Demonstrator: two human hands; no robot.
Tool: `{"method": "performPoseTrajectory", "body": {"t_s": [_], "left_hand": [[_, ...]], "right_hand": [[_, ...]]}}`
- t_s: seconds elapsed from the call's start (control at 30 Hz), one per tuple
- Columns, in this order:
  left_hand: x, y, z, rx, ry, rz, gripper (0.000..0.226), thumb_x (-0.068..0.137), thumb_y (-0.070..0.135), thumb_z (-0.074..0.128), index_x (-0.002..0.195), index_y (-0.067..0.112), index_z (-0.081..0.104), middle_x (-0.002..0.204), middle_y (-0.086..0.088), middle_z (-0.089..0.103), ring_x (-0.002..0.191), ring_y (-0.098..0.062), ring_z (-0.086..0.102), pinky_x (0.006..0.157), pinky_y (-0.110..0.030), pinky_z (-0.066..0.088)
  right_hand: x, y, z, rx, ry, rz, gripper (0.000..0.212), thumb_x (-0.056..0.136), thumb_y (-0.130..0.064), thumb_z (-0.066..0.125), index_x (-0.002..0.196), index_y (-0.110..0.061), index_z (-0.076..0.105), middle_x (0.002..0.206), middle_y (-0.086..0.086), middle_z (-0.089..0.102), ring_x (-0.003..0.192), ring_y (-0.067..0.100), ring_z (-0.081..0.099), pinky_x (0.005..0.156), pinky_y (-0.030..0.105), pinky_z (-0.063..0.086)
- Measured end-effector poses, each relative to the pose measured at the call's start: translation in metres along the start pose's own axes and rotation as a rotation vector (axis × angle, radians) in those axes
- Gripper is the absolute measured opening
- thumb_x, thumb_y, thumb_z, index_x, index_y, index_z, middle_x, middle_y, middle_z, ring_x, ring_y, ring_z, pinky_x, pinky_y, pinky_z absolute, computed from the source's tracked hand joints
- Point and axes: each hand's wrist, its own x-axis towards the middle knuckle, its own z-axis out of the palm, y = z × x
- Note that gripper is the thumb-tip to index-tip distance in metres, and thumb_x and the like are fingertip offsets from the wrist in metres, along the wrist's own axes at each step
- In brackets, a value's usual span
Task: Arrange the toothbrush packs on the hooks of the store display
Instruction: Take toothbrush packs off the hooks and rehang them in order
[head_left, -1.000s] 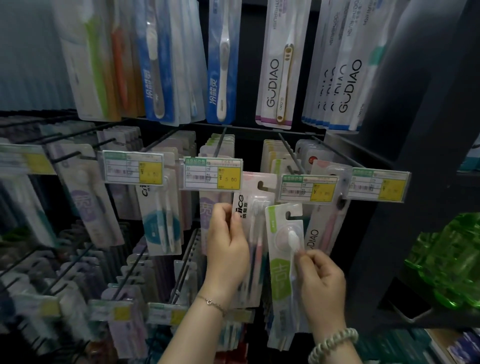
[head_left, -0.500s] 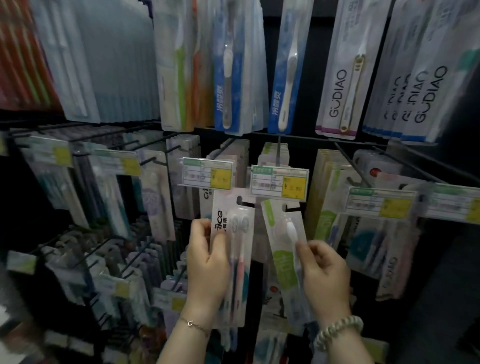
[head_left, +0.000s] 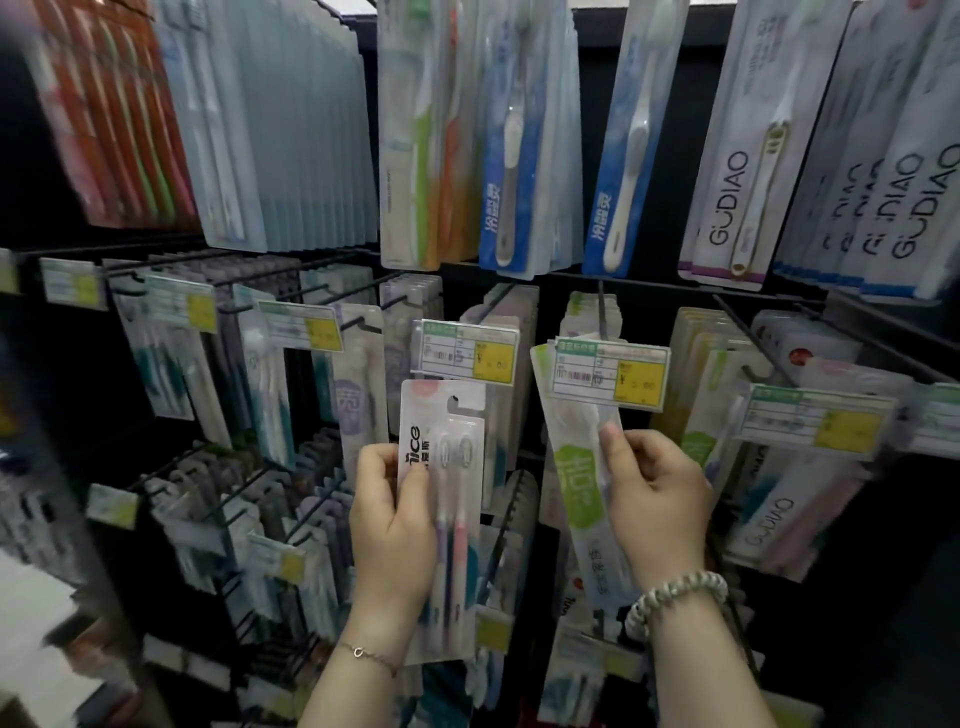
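Note:
My left hand (head_left: 392, 525) grips a white twin toothbrush pack (head_left: 441, 499) by its left edge, held upright just below a price tag (head_left: 465, 352). My right hand (head_left: 657, 493) pinches a green-and-white single toothbrush pack (head_left: 574, 467), tilted with its top tucked behind another price tag (head_left: 610, 375). A black wire hook (head_left: 602, 312) runs back above that tag; whether the pack's hole is on it is hidden.
Rows of black wire hooks carry several hanging toothbrush packs to the left (head_left: 260, 374), right (head_left: 779, 389) and below (head_left: 291, 519). Long packs hang on the upper row (head_left: 509, 135), including white GUDIAO ones (head_left: 748, 156). Yellow-and-white price tags stick out at hook tips.
The view has shifted left along the display. Both hands carried their packs up; the green pack's top now sits behind the price tag, and the twin pack has risen toward the neighbouring tag.

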Motion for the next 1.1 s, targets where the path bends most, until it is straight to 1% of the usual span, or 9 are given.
{"method": "performPoseTrajectory", "body": {"t_s": [0.2, 0.33, 0.47, 0.53, 0.6, 0.73, 0.8, 0.93, 1.1], "left_hand": [[-0.007, 0.004, 0.002, -0.003, -0.016, -0.014, 0.012, 0.099, 0.01, 0.048, 0.087, 0.014, 0.05, 0.075, -0.001, 0.052, 0.059, -0.002, 0.044, 0.054, -0.014, 0.037], [-0.012, 0.007, 0.004, -0.013, -0.028, -0.008, 0.011, 0.099, 0.01, 0.048, 0.089, 0.013, 0.05, 0.078, -0.003, 0.054, 0.061, -0.002, 0.047, 0.055, -0.014, 0.04], [-0.015, 0.009, 0.006, -0.023, -0.032, -0.014, 0.01, 0.099, 0.01, 0.048, 0.09, 0.011, 0.05, 0.079, -0.005, 0.055, 0.061, -0.003, 0.047, 0.054, -0.014, 0.039], [-0.014, 0.009, 0.007, -0.028, -0.032, -0.008, 0.011, 0.099, 0.01, 0.049, 0.089, 0.013, 0.051, 0.08, -0.004, 0.055, 0.062, -0.002, 0.048, 0.056, -0.014, 0.04], [-0.014, 0.01, 0.008, -0.039, -0.035, -0.012, 0.011, 0.099, 0.01, 0.049, 0.088, 0.013, 0.051, 0.078, -0.002, 0.055, 0.062, -0.003, 0.048, 0.056, -0.015, 0.04], [-0.014, 0.009, 0.009, -0.054, -0.036, -0.022, 0.013, 0.099, 0.01, 0.048, 0.087, 0.014, 0.051, 0.076, 0.001, 0.054, 0.062, -0.003, 0.048, 0.056, -0.017, 0.041], [-0.014, 0.009, 0.008, -0.051, -0.036, -0.03, 0.014, 0.099, 0.01, 0.048, 0.086, 0.015, 0.051, 0.076, 0.002, 0.054, 0.063, -0.004, 0.049, 0.06, -0.021, 0.043], [-0.011, 0.007, 0.005, -0.057, -0.021, -0.025, 0.015, 0.099, 0.009, 0.048, 0.086, 0.017, 0.052, 0.076, 0.003, 0.054, 0.063, -0.002, 0.049, 0.06, -0.021, 0.043], [-0.008, 0.007, -0.003, -0.057, -0.001, -0.018, 0.012, 0.098, 0.007, 0.049, 0.087, 0.012, 0.052, 0.076, 0.001, 0.054, 0.06, -0.001, 0.048, 0.055, -0.017, 0.041]], "right_hand": [[-0.007, 0.008, 0.006, 0.083, 0.039, 0.102, 0.036, 0.093, -0.037, 0.057, 0.066, -0.013, 0.059, 0.048, -0.003, 0.049, 0.041, 0.006, 0.039, 0.043, 0.024, 0.033], [-0.009, 0.014, 0.006, 0.16, 0.004, 0.168, 0.033, 0.094, -0.033, 0.057, 0.072, -0.008, 0.062, 0.048, -0.002, 0.045, 0.037, 0.004, 0.033, 0.038, 0.018, 0.029], [-0.007, 0.019, 0.003, 0.227, -0.079, 0.183, 0.03, 0.095, -0.032, 0.054, 0.073, -0.013, 0.065, 0.045, -0.005, 0.043, 0.044, 0.016, 0.041, 0.047, 0.028, 0.037], [-0.006, 0.025, 0.002, 0.224, -0.037, 0.17, 0.027, 0.096, -0.034, 0.051, 0.077, -0.022, 0.066, 0.053, -0.007, 0.051, 0.054, 0.021, 0.048, 0.053, 0.034, 0.044], [-0.001, 0.03, 0.001, 0.203, 0.064, 0.183, 0.017, 0.096, -0.036, 0.05, 0.09, -0.03, 0.065, 0.076, -0.002, 0.066, 0.068, 0.026, 0.059, 0.066, 0.043, 0.054], [0.017, 0.036, 0.0, 0.15, 0.064, 0.174, 0.012, 0.097, -0.032, 0.05, 0.101, -0.03, 0.061, 0.098, -0.003, 0.068, 0.083, 0.036, 0.064, 0.077, 0.05, 0.056], [0.024, 0.036, 0.0, 0.176, 0.007, 0.172, 0.011, 0.097, -0.028, 0.052, 0.102, -0.03, 0.061, 0.101, 0.0, 0.068, 0.077, 0.032, 0.063, 0.072, 0.044, 0.056], [0.037, 0.037, 0.003, 0.157, -0.159, 0.307, 0.018, 0.093, -0.026, 0.06, 0.109, -0.017, 0.061, 0.101, -0.001, 0.065, 0.051, 0.016, 0.055, 0.042, 0.021, 0.045], [0.032, 0.038, 0.011, 0.165, -0.289, 0.357, 0.015, 0.089, -0.024, 0.066, 0.096, -0.011, 0.065, 0.09, 0.002, 0.068, 0.038, 0.009, 0.05, 0.042, 0.021, 0.044]]}}
